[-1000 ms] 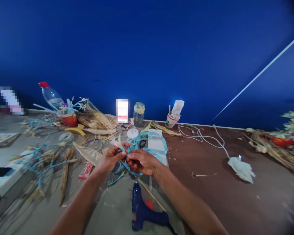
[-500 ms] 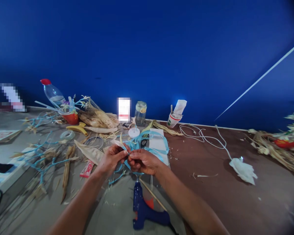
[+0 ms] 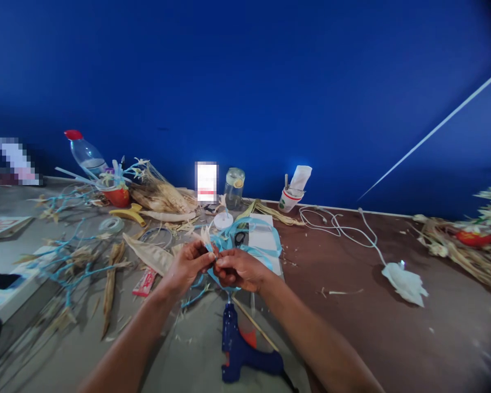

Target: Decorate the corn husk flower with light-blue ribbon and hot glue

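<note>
My left hand and my right hand meet fingertip to fingertip over the table's middle. Both are closed in a pinch around the base of a small pale husk flower, whose petals stick up above my left fingers. The exact point they grip is hidden by the fingers. Loops of light blue tape lie just behind my hands; whether a strip runs into my grip I cannot tell. Below the hands rests a dark blue glue gun, its nozzle toward them.
Blue-wrapped stems with husk tips spread at the left, near a power strip. Behind stand a bottle, a red cup, a glass jar and a white cup. A white cable and crumpled tissue lie right.
The pale flower has turned in my fingers, its petals now standing more upright and bunched. Both hands stay together in nearly the same place.
</note>
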The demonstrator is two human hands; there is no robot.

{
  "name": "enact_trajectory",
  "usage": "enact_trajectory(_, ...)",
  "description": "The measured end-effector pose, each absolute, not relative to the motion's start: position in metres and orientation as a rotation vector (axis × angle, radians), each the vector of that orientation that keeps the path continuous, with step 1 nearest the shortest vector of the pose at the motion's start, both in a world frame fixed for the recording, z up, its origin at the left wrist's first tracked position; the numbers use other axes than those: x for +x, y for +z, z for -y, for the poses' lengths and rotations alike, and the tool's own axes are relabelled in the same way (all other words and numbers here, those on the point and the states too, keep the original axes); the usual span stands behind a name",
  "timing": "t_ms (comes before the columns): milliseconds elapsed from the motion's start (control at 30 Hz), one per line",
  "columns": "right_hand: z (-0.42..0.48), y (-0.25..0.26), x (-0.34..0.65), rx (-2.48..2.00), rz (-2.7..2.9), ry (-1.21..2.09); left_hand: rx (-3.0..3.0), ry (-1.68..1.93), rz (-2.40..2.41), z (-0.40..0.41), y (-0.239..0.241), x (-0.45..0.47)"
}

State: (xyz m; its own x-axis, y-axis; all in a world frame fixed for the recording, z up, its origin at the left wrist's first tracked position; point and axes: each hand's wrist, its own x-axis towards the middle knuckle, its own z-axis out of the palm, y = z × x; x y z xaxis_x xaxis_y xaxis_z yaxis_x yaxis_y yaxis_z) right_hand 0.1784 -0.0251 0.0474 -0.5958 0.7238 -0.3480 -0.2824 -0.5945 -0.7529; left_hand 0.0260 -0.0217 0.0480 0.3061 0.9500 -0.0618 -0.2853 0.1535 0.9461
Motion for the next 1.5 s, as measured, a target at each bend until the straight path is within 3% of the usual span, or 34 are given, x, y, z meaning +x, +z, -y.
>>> enact_trajectory(533,0.024,0.038,0.179,-0.886,0.947,2.159,0.855,1.15,-0.818,0.018,0.041,0.025)
enact_trajectory(767,0.018,0.056,0.197,-1.134,1.239,1.75,0.788,1.182,-0.824,0.015,0.042,0.023)
enact_trajectory(933,0.042,0.079,0.222,-1.269,1.837,1.528,0.741,1.227,-0.803,0.013,0.043,0.02)
enact_trajectory(1267,0.145,0.065,0.233,-1.732,2.288,1.101,0.715,1.276,-0.703,0.014,0.043,0.018)
enact_trajectory(1500,0.168,0.048,0.211,-1.937,2.44,0.794,0.727,1.276,-0.698,0.014,0.044,0.016)
